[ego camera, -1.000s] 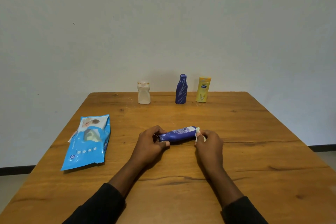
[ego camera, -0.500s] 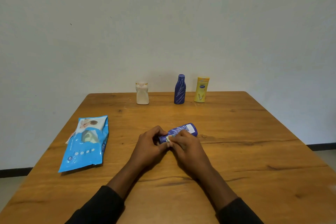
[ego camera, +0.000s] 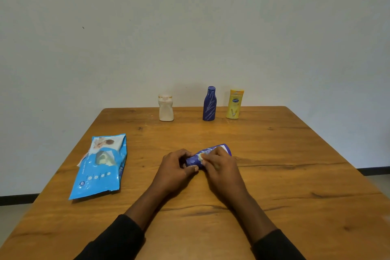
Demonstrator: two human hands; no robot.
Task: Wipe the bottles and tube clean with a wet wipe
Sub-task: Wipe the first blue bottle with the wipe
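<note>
Blue tube (ego camera: 193, 160) is held on its side over the table (ego camera: 295, 175) ctr, angled so its R end sits further back. L hand (ego camera: 176, 167) is curled round the tube's near-L end, thumb underneath, fingers over the top. R hand (ego camera: 220, 167) is closed over the tube's mid section, w/ a small wet wipe (ego camera: 201, 156) pressed against the tube under the fingertips; only a pale scrap of it is seen btwn the hands. Whether the tube touches the tabletop can't be told. Three bottles are stood upright in a row at the far edge: white bottle (ego camera: 166, 110) on the L, dark blue bottle (ego camera: 209, 105) in the middle, yellow bottle (ego camera: 234, 105) just to its R. A blue wipes pack (ego camera: 101, 167) is laid flat on the table's L side, well apart from the hands
</note>
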